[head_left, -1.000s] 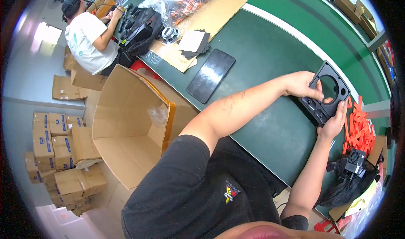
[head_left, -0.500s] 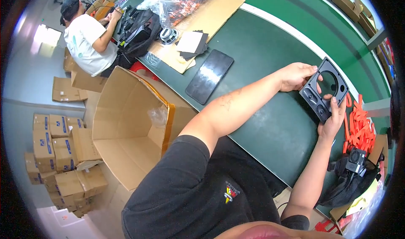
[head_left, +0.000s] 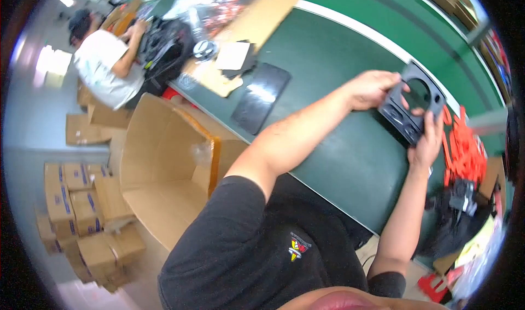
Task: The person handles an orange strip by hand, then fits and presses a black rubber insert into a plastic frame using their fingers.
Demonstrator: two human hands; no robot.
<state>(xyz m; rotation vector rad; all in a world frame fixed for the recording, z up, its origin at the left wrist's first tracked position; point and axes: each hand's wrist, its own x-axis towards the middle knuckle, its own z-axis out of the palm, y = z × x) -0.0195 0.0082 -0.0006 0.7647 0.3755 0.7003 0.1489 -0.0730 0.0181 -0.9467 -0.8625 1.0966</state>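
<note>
A black plastic speaker panel (head_left: 403,121), with one large round opening and smaller round parts at its lower end, is held tilted above the green table. My left hand (head_left: 375,89) is closed on its upper left edge, some fingertips showing through the opening. On the lower right edge, my right hand (head_left: 429,139) grips the same panel. Orange-red strips (head_left: 465,151) lie in a pile just right of my right hand. A flat glossy black slab (head_left: 261,98) rests on the table (head_left: 350,162), left of my hands.
Farther left are a round speaker driver (head_left: 204,51), a white sheet (head_left: 232,56) on dark pieces, and a plastic bag of red and black parts (head_left: 229,15). An open carton (head_left: 164,162) stands against the table's near side. Another person (head_left: 109,64) sits at the far left.
The view has shifted and blurred slightly. Both hands still hold the panel, which appears a little higher and farther left in the picture.
</note>
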